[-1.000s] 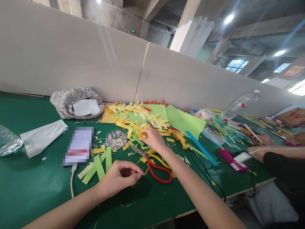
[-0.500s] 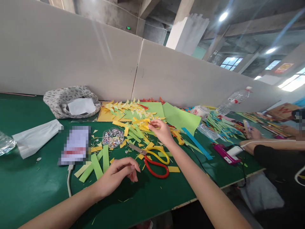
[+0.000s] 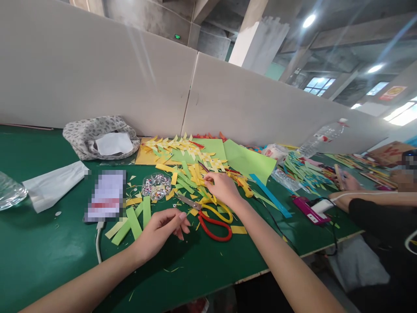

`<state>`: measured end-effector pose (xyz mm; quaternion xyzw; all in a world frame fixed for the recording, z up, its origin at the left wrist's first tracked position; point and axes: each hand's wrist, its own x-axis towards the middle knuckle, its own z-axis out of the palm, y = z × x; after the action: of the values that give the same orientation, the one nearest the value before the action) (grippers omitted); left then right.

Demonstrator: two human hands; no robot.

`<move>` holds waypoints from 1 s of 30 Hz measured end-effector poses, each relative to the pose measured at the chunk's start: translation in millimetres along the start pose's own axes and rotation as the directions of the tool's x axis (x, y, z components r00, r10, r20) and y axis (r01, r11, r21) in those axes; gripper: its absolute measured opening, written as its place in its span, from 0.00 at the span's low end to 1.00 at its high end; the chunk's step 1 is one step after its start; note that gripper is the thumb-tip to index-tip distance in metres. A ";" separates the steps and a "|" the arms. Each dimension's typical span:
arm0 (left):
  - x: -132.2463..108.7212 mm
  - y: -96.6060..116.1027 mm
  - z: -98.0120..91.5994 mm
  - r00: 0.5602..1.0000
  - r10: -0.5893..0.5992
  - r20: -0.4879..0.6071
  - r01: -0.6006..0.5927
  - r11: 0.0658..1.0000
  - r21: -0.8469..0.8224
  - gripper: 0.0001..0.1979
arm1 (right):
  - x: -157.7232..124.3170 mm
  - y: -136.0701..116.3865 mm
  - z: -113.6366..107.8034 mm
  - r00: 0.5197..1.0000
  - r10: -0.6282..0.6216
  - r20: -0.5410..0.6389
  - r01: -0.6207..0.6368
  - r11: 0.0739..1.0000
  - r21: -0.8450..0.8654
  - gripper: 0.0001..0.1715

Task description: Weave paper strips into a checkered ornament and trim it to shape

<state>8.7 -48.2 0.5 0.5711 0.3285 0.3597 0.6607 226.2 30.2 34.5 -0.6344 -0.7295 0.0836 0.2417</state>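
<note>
My right hand (image 3: 221,186) pinches a thin, dark, pen-like stick (image 3: 203,166) over the heap of yellow and green paper strips (image 3: 187,180); its far end points up and left. Closer to me, my left hand (image 3: 166,226) hovers over the green table with loosely curled fingers, and nothing shows in it. Between the hands lie scissors (image 3: 208,216) with one red and one yellow handle, blades parted. A clear round compartment box (image 3: 156,186) of small googly eyes sits left of the heap. Folded yellow paper fish shapes (image 3: 195,150) rest behind it.
Left stand a phone (image 3: 106,195) on a white cable, white paper (image 3: 55,184) and a patterned cloth bag (image 3: 100,137). A yellow glue gun (image 3: 245,187), blue strip (image 3: 270,195) and purple power strip (image 3: 311,211) lie right. Another person's arm (image 3: 374,198) is beyond.
My right hand has drawn slightly nearer to me from the yellow paper and now has the dark stick in its fingers. My left hand has stayed nearly in place.
</note>
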 end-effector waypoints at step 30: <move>1.6 -3.6 -1.8 0.999 -0.043 -0.032 0.038 0.991 -0.126 0.12 | -9.1 -34.9 12.1 0.975 -0.161 0.150 0.154 0.986 0.060 0.17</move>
<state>8.3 -46.2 -3.3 0.5154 0.3280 0.3759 0.6968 190.5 17.4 36.8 -0.5603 -0.7917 0.1306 0.2056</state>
